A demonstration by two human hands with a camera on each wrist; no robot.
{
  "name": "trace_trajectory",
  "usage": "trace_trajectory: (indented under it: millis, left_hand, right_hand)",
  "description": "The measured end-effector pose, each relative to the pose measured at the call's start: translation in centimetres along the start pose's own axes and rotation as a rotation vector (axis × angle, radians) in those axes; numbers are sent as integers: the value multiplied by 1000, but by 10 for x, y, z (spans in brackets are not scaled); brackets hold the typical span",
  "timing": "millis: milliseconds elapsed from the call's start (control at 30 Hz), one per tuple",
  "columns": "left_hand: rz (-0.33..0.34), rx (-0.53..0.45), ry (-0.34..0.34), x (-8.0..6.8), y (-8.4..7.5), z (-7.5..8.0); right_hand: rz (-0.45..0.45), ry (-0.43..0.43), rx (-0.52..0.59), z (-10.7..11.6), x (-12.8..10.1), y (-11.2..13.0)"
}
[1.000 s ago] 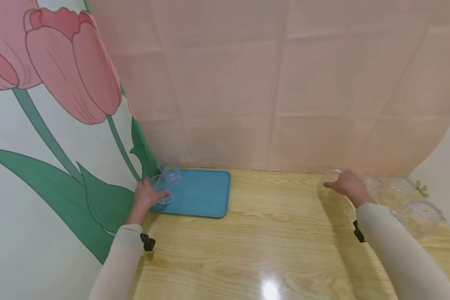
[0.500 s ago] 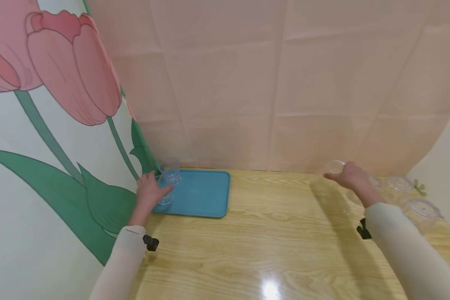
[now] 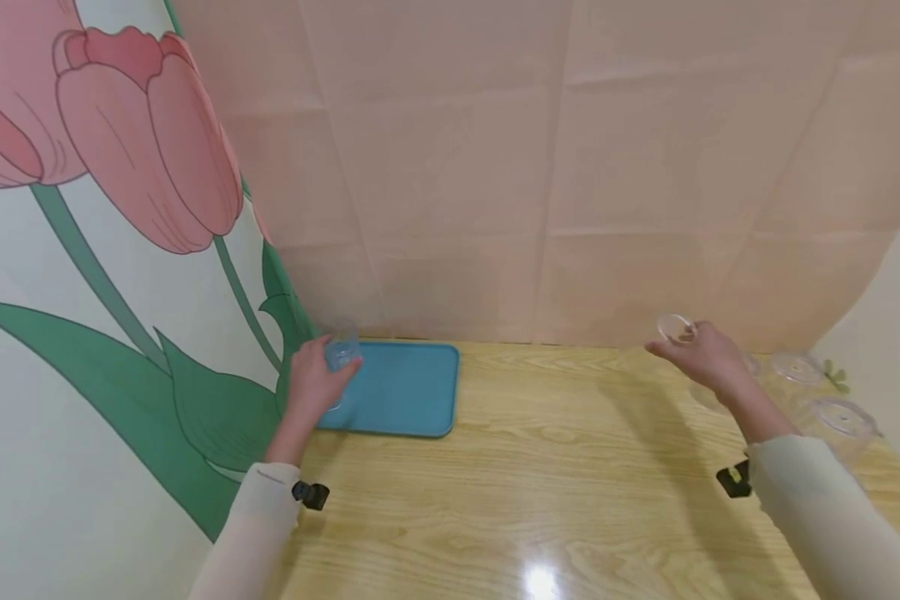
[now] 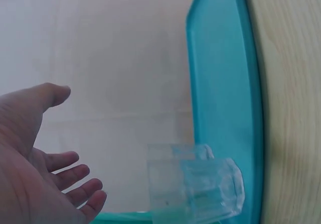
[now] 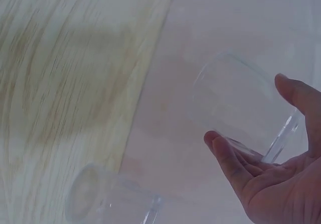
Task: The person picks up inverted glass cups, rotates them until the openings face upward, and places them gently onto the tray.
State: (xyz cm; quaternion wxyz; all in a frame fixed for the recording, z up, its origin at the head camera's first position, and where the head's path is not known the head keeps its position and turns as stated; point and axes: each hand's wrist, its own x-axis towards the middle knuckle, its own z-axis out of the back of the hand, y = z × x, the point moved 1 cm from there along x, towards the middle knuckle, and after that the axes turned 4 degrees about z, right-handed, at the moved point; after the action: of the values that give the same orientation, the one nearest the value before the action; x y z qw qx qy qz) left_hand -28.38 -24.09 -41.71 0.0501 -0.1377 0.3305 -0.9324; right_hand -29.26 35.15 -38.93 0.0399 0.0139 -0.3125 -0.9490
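My left hand (image 3: 317, 382) hovers over the left end of the blue tray (image 3: 408, 392), its fingers loosely spread. In the left wrist view it holds nothing and is apart from two clear cups (image 4: 200, 189), which stand upright side by side on the tray. The head view shows one cup (image 3: 341, 354) beyond the fingers; the nearer one is mostly hidden by the hand. My right hand (image 3: 708, 354) grips another clear cup (image 5: 233, 106) round its thick base, thumb on one side and fingers on the other. This cup is upside down and lifted off the table.
Several upturned clear cups (image 3: 843, 421) stand on the wooden table (image 3: 540, 483) at the right, partly behind the right arm. A tulip-painted wall (image 3: 142, 150) rises close on the left. A pinkish cloth (image 3: 450, 167) hangs along the table's back edge.
My left hand has let go of the nearer cup on the tray and risen from it. My right hand has lifted its cup from the table and moved slightly right.
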Motion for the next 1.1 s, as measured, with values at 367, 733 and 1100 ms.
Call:
trace_trajectory:
  millis: [367, 733, 1100]
  left_hand:
    - [-52, -138, 73, -12, -20, -3]
    - [-105, -281, 107, -33, -50, -9]
    - [-142, -414, 110, -50, -75, -13]
  right_hand:
    - [4, -112, 241, -15, -25, 17]
    - [72, -199, 501, -33, -49, 38]
    - [383, -140, 1241, -48, -74, 62]
